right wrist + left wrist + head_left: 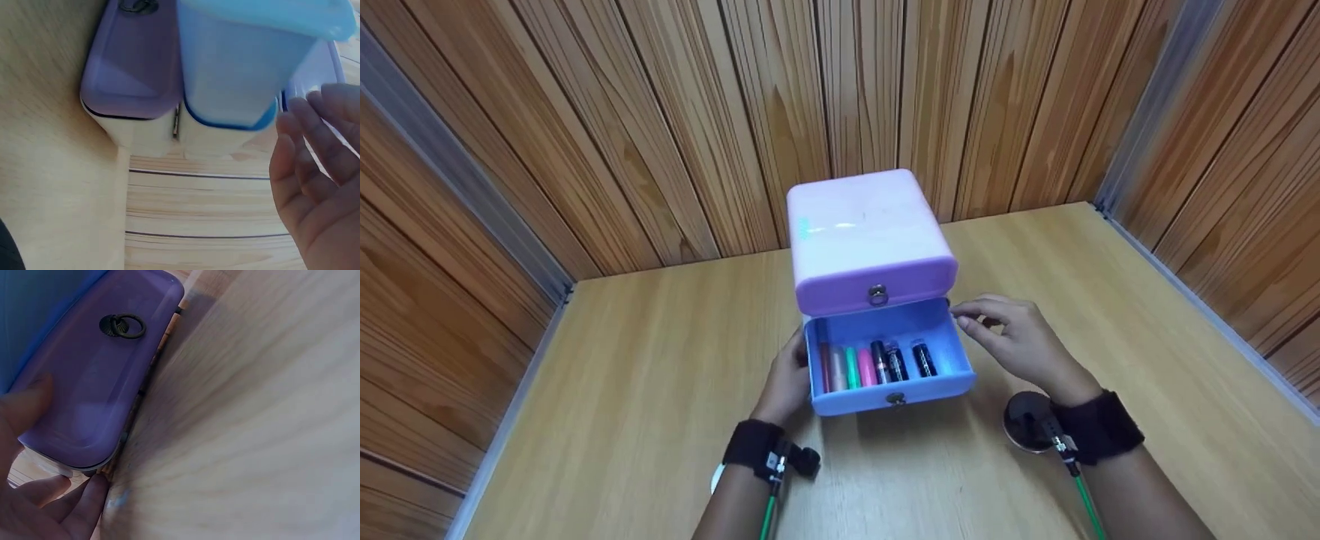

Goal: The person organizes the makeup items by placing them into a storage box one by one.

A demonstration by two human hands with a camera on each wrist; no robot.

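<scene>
A small drawer cabinet (862,217) with a pink top stands on the table. Its blue middle drawer (840,405) is pulled out, showing a row of slim tubes, among them a green tube (852,367), a pink tube (867,367) and black tubes (924,360). Above it, the purple top drawer (840,294) is closed. My left hand (787,382) holds the cabinet's lower left side, thumb on the front of the purple bottom drawer (90,382), fingers around its side. My right hand (1024,341) is beside the cabinet's right side, fingers loosely bent with nothing held, fingertips close to the top drawer.
The wooden table (660,360) spreads out around the cabinet. A wood-panelled wall (765,112) rises behind it, with further panels on both sides. Each wrist wears a black band with a camera and a green cable (1087,499).
</scene>
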